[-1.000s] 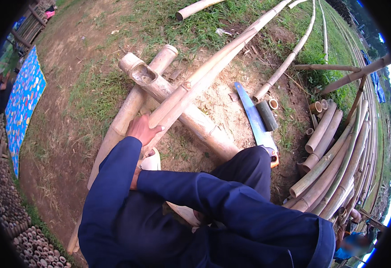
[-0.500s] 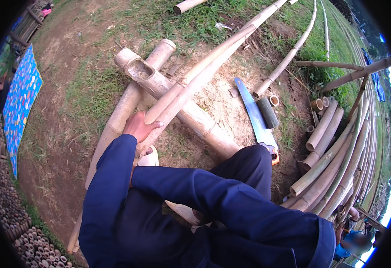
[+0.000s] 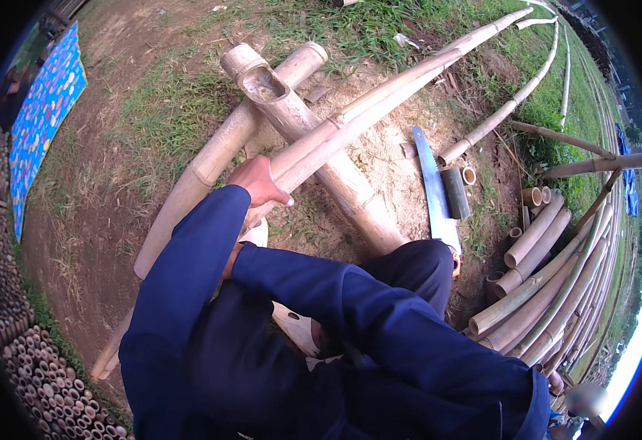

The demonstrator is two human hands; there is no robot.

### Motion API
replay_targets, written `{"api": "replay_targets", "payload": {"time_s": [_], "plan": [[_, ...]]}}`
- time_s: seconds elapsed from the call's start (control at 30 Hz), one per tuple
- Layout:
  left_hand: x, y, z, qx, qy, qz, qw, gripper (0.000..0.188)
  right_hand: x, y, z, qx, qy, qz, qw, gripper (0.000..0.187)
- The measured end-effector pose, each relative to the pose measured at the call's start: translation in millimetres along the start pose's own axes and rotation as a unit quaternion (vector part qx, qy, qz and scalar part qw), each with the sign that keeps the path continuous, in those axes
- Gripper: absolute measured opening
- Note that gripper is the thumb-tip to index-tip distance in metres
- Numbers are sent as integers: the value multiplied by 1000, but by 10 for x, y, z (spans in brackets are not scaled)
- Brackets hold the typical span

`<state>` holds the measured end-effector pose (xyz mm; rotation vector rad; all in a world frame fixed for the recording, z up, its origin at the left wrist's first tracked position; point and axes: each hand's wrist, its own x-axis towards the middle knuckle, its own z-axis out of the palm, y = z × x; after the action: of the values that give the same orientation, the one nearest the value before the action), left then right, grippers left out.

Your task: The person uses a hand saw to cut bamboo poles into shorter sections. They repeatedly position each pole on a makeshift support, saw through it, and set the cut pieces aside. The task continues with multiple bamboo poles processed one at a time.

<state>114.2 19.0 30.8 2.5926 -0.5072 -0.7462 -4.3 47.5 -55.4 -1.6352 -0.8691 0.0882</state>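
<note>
Two long, pale bamboo poles (image 3: 380,99) lie side by side, running from near my knees toward the far right. My left hand (image 3: 259,181) is closed around their near end, its thumb along the right side. Beneath them, two thick bamboo lengths cross on the ground: a notched one (image 3: 347,194) supports the poles, and another (image 3: 207,161) slants down to the left. Below my left hand, my right hand (image 3: 231,262) shows only a sliver by the cuff. My left sleeve hides its fingers and whatever they touch.
A handsaw (image 3: 432,187) lies on the sawdust-strewn ground, beside a short dark bamboo piece (image 3: 455,193). Stacked bamboo poles (image 3: 530,293) fill the right side. At far left are a blue patterned sheet (image 3: 46,121) and many cut bamboo pieces (image 3: 57,389). Another person is partly visible at lower right.
The view has shifted, so most of the scene sits further right and slightly higher. My left hand now covers the slanted pole end that showed before. The saw stays on the ground.
</note>
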Motion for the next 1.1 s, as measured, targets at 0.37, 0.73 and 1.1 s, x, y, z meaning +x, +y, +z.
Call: {"api": "replay_targets", "payload": {"time_s": [0.37,0.73,1.1], "plan": [[-459,-219,90,-48,-7,32,998,48,-742,-1315,-1497,-311,-89,-49,945,47],[-2912,-1935,-54,28,-18,-123,992,56,-361,-1318,-1914,-503,-113,-3,857,107],[-4749,-3146,-149,-33,-21,-202,979,58,151,-864,-1388,-528,-304,34,792,120]]}}
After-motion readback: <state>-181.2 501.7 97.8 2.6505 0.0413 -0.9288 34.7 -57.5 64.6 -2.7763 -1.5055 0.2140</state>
